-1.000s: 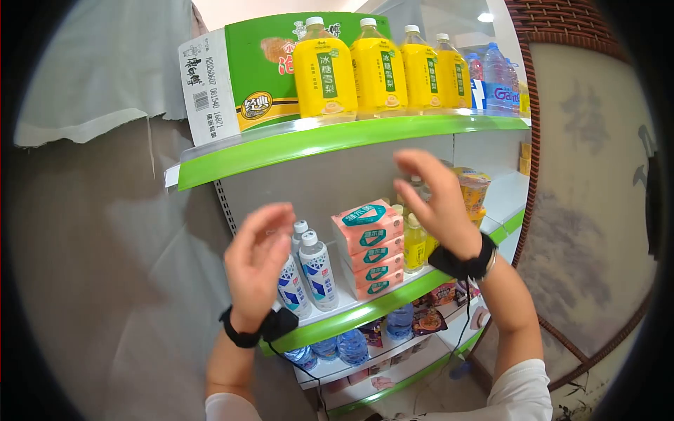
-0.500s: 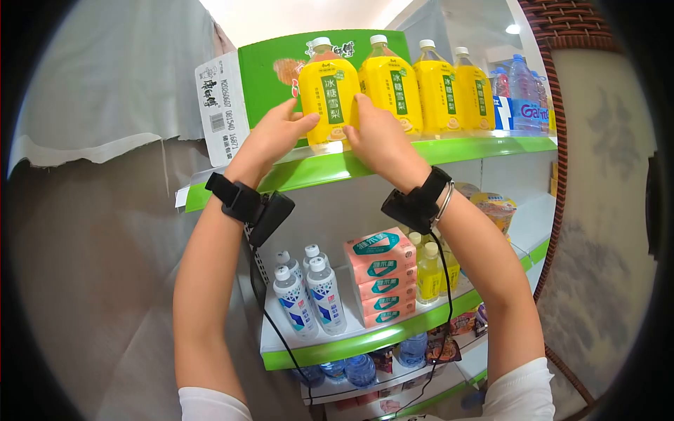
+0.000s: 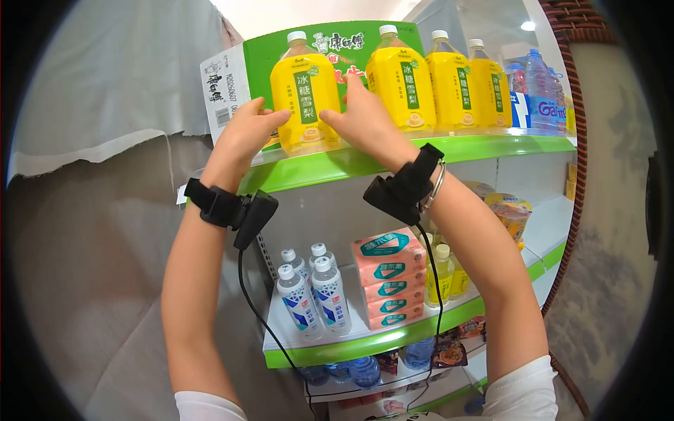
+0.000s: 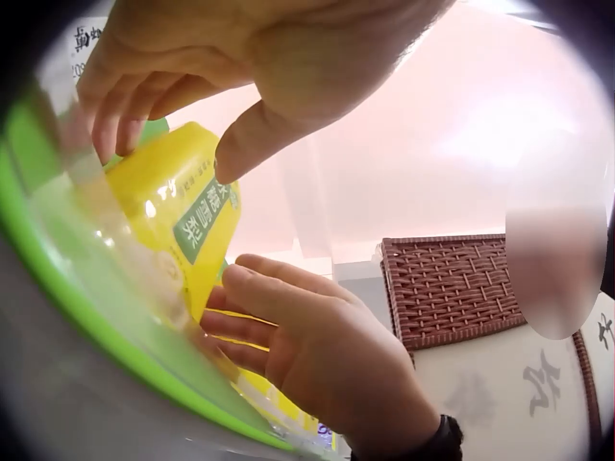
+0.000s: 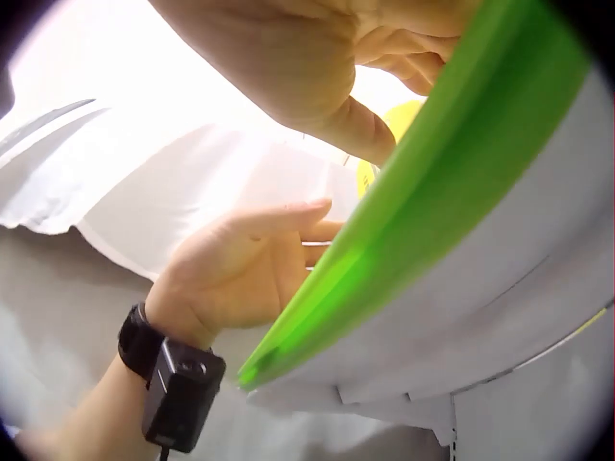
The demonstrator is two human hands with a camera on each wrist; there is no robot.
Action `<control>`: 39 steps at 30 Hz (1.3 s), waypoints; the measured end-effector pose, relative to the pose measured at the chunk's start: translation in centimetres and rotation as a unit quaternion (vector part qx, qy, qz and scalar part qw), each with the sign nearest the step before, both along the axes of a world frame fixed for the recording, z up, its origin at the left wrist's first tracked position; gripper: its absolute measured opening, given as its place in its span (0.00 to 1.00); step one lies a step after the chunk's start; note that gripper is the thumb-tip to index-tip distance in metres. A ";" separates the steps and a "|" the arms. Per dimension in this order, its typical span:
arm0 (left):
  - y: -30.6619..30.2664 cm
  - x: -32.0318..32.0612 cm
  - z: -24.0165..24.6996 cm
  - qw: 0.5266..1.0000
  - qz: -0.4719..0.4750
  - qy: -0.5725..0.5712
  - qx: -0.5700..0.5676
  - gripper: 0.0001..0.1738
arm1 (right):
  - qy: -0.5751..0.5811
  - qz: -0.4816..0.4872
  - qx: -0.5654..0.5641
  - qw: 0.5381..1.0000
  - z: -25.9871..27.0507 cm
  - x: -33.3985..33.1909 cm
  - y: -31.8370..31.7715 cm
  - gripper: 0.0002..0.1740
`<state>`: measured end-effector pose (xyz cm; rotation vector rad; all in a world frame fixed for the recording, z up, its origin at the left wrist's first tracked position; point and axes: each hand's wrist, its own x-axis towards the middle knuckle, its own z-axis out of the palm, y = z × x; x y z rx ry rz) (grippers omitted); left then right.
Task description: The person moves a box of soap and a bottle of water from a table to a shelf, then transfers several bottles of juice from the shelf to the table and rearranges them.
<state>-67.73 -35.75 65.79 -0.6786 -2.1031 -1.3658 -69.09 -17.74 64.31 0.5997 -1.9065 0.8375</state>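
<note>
A: Obs. The person's left hand (image 3: 246, 133) is wrapped round the left side of the yellow plastic drink bottle (image 3: 305, 91) (white cap, green label). The thumb lies on the front and the fingers curl behind. The right hand (image 3: 358, 119) clasps the bottle's right side between thumb and fingers. The bottle stands upright at the front of the green-edged top shelf (image 3: 456, 146), before a green cardboard carton (image 3: 256, 59). It is apart from the next yellow bottle (image 3: 397, 77), with the right hand between them.

B: Judgement on handling: the bottle looks full and heavy, and it sits above head level. Both hands are best placed low on the body, not on the neck. The base should either sit flat or be lifted clear over the clear plastic shelf lip (image 3: 295, 151). A drag could catch the lip and tip the bottle forward. It should also be kept off the neighbouring bottle.

A: Not resolved: the lip and the hands hide whether the base touches the shelf. The left-wrist view gives only the bottle's lower body, blurred. The right-wrist view is mostly shelf underside, with a sliver of yellow. How hard either hand squeezes cannot be told. The carton's print is partly covered.
</note>
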 end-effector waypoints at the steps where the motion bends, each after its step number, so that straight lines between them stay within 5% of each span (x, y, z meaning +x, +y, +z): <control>1: 0.0 -0.4 0.1 1.000 -0.001 -0.006 -0.018 0.32 | -0.031 -0.001 -0.013 0.999 0.4 -0.1 0.0 0.37; 4: 0.5 -1.2 -0.4 0.995 -0.047 0.027 -0.084 0.32 | -0.004 0.066 0.031 0.997 0.5 -2.6 -0.6 0.35; 14: 0.2 -0.4 -2.6 0.981 -0.161 0.103 -0.031 0.39 | 0.055 0.028 -0.015 0.998 -1.6 -1.0 -1.1 0.38; 19: 0.7 -0.1 -3.2 0.951 -0.102 0.287 -0.056 0.41 | 0.146 0.131 -0.127 0.972 -1.7 0.0 -1.1 0.37; 25: 2.5 5.6 -3.5 0.902 0.007 0.432 -0.026 0.35 | 0.199 0.256 -0.135 0.936 -2.0 5.1 -0.2 0.37; 29: 2.1 9.2 -7.8 0.875 0.014 0.480 -0.059 0.36 | 0.173 0.221 -0.102 0.954 -7.1 11.7 0.4 0.44; 31: 1.8 11.5 -11.3 0.922 -0.021 0.380 -0.066 0.39 | 0.072 0.217 -0.078 0.970 -10.5 14.3 1.8 0.43; 34: 1.6 12.6 -17.3 0.950 -0.200 0.235 -0.048 0.53 | -0.104 0.131 -0.050 0.985 -15.9 19.0 2.9 0.54; 36: 0.9 11.2 -22.8 0.936 -0.210 0.265 -0.099 0.51 | -0.016 0.060 0.019 0.998 -20.7 19.1 3.4 0.61; 39: 1.1 10.6 -30.7 0.932 -0.302 0.168 -0.110 0.48 | -0.202 0.066 -0.106 0.971 -27.8 21.8 3.4 0.64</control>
